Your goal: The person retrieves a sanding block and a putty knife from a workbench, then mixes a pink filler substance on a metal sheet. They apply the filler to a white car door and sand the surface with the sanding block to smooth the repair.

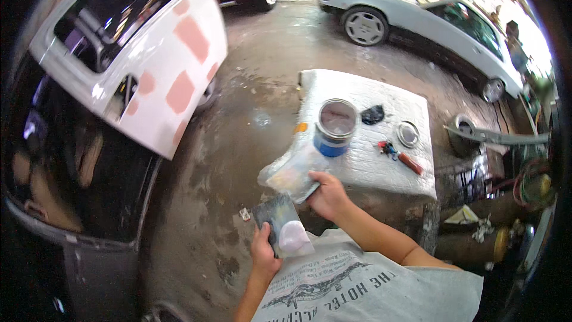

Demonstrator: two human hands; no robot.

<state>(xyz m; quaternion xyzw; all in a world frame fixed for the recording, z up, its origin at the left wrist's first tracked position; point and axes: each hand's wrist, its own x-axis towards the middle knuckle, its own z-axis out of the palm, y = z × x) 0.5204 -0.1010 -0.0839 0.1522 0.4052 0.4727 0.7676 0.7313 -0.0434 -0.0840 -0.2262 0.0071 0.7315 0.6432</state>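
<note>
My left hand (pixel 266 251) grips a dark flat board (pixel 275 214) by its near edge. A smooth pale pinkish-white mound of paste (pixel 294 237) sits on the board's lower right part. With the fingers of my right hand (pixel 329 195) I hold a crumpled, cloudy plastic bag (pixel 293 174), smudged with faint colours. It hangs at the near left corner of a white-covered table (pixel 381 92), just beyond the board. Right behind the bag stands an open metal can (pixel 333 146) with a blue band, its inside brownish-grey.
On the table lie a round lid (pixel 408 134), a black crumpled piece (pixel 373 114), a reddish-brown tube (pixel 410 164) and small red and blue bits (pixel 387 149). A white vehicle door (pixel 158 65) with pink patches stands left. A white car (pixel 417 24) is parked behind.
</note>
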